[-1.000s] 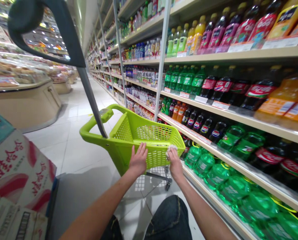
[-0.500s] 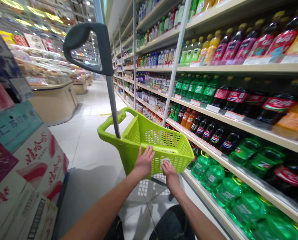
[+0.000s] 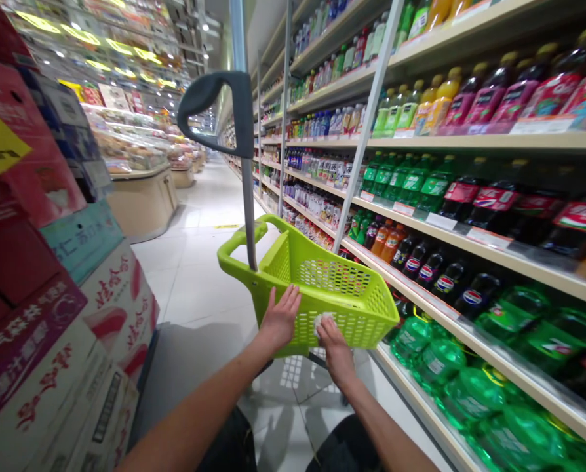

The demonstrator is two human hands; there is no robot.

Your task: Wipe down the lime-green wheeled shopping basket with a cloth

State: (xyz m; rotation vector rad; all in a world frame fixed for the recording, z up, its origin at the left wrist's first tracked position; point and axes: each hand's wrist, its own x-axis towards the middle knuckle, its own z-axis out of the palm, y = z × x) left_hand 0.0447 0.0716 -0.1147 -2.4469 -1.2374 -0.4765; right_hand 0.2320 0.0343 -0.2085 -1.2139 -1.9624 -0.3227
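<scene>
In front of me is a lime-green shopping cart basket [image 3: 349,298] with slotted walls, carried on a metal frame. A grey pole with a dark grey handle [image 3: 242,115] rises at its left end. My left hand [image 3: 280,318] lies against the near wall, fingers stretched out and nothing in it. Lower and further right, my right hand [image 3: 335,344] presses a crumpled white cloth [image 3: 324,321] to the slotted side. Its fingers are bent over the cloth, and the palm is hidden.
Shelves of drink bottles [image 3: 430,180] run along the right, close to the basket's far end. Stacked drink cartons [image 3: 111,295] stand on the left. A bakery-like display counter [image 3: 143,203] is further off beside the white tiled aisle [image 3: 195,249].
The view has swung left, so the cart and shelves sit further right. My right hand with the cloth stays on the basket wall; the left hand stays flat near it.
</scene>
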